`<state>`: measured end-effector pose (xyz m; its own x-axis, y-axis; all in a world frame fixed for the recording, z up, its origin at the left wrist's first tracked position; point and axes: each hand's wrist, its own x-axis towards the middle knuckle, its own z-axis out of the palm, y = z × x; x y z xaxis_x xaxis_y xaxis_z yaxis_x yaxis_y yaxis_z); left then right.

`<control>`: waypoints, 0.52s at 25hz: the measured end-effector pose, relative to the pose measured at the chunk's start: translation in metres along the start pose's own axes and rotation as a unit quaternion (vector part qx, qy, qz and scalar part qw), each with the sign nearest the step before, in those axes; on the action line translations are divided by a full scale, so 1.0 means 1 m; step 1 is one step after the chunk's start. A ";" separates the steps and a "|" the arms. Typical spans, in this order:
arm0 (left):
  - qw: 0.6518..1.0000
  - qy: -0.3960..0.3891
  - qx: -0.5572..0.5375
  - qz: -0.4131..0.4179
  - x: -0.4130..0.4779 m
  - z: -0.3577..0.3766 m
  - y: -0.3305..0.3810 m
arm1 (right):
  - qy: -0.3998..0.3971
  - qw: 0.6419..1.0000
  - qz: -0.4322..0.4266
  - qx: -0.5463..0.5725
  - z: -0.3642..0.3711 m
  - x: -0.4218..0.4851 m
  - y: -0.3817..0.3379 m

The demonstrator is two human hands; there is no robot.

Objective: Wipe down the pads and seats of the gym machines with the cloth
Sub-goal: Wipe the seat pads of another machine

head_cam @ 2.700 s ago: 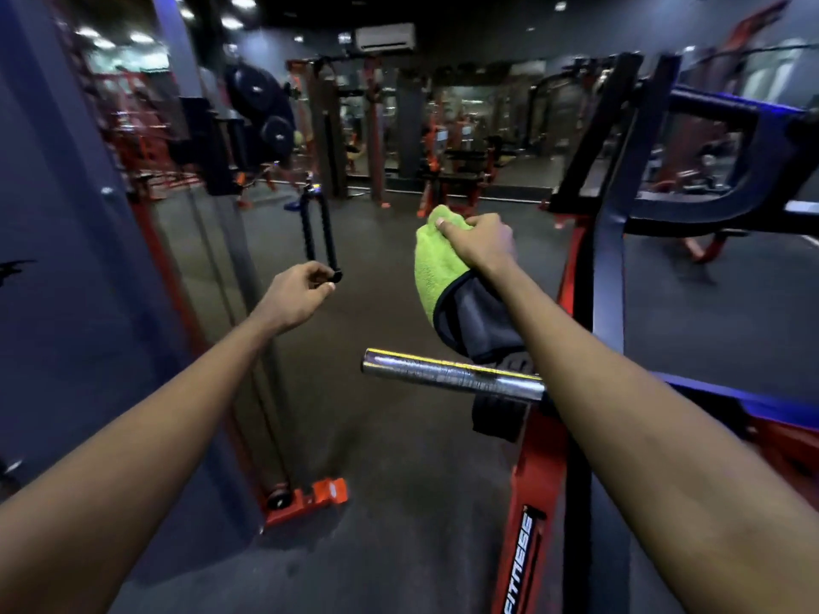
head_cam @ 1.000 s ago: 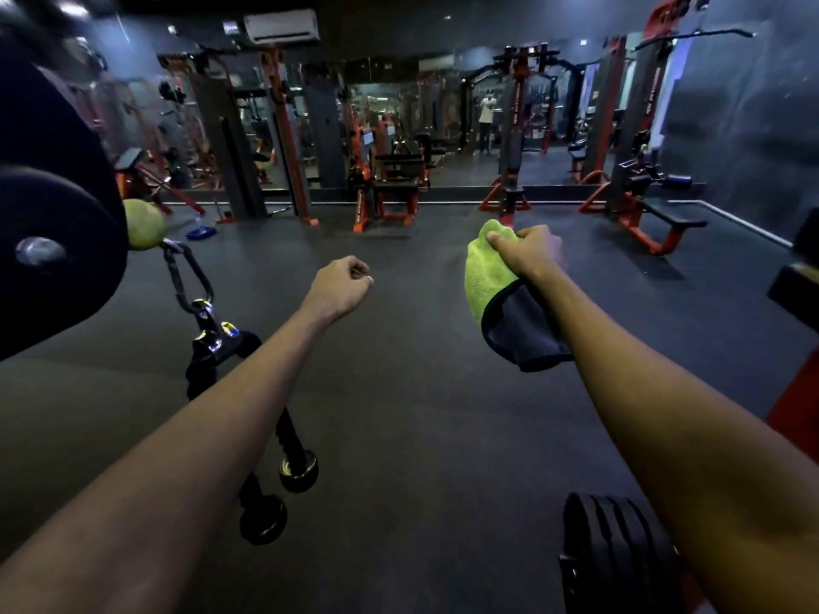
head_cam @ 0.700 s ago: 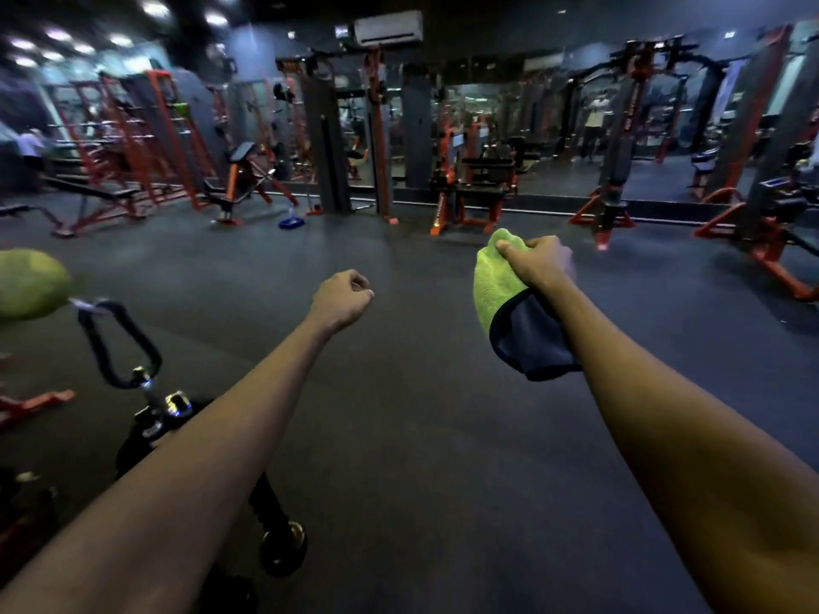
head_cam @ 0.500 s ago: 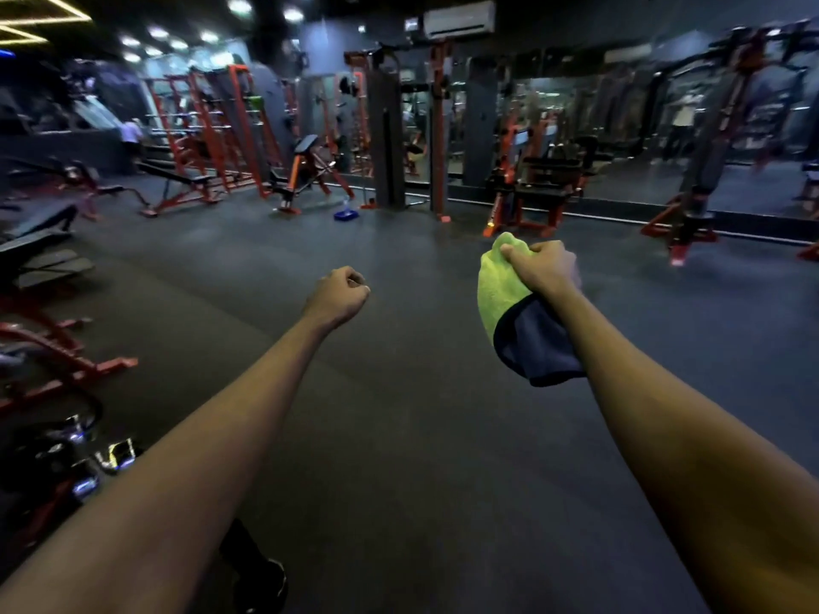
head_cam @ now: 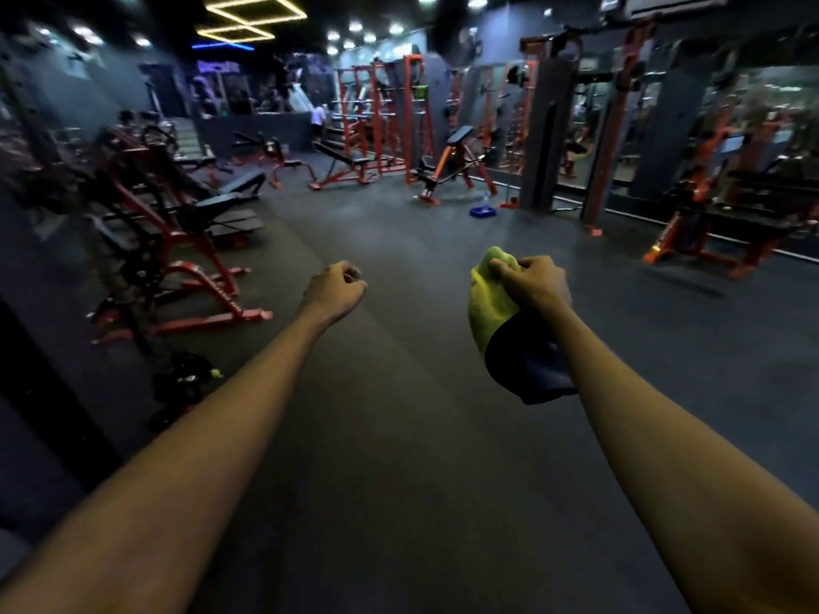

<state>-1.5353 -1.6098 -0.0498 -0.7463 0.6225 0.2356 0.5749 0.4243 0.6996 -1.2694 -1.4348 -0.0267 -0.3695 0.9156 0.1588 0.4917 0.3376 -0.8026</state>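
Note:
My right hand (head_cam: 534, 281) grips a bunched cloth (head_cam: 496, 316), lime green on top with a dark blue part hanging below my wrist. My left hand (head_cam: 334, 291) is held out in front as a closed fist with nothing in it. Both arms stretch forward over the dark rubber floor. Red-framed machines with black pads stand at the left (head_cam: 177, 241), with black bench pads (head_cam: 230, 206) beside them. Neither hand is near any pad or seat.
Black weight plates (head_cam: 186, 383) lie on the floor at lower left. An incline bench (head_cam: 452, 170) and a blue tray (head_cam: 483, 211) sit farther ahead. Red racks and a mirrored wall line the back and right. A person stands far off by the racks (head_cam: 317, 117).
The view has swung left: the cable handle and nearby frame are gone, and the row of red benches has come into sight. My left hand let go of the handle and stays fisted.

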 end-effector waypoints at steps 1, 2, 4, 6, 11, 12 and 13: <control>1.000 0.006 0.003 -0.014 0.023 0.001 -0.016 | -0.021 1.000 -0.014 -0.005 0.017 0.021 -0.006; 1.000 0.006 0.013 -0.025 0.036 -0.003 -0.025 | -0.044 0.999 -0.027 -0.010 0.034 0.039 -0.012; 0.999 0.019 0.027 -0.040 0.055 -0.015 -0.030 | -0.085 0.995 -0.051 -0.005 0.068 0.073 -0.027; 0.997 0.045 0.032 -0.052 0.082 -0.023 -0.041 | -0.107 0.991 -0.079 0.004 0.099 0.112 -0.044; 0.986 0.097 0.065 -0.119 0.141 -0.038 -0.085 | -0.149 0.982 -0.119 0.014 0.178 0.189 -0.086; 0.983 0.111 0.071 -0.127 0.154 -0.041 -0.091 | -0.162 0.978 -0.134 0.014 0.197 0.208 -0.092; 0.980 0.121 0.075 -0.136 0.170 -0.042 -0.098 | -0.175 0.974 -0.144 0.019 0.215 0.227 -0.099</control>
<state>-1.7323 -1.5733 -0.0503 -0.9262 0.3059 0.2205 0.3729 0.6559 0.6563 -1.5717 -1.3078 -0.0350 -0.7365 0.6520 0.1803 0.3015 0.5550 -0.7753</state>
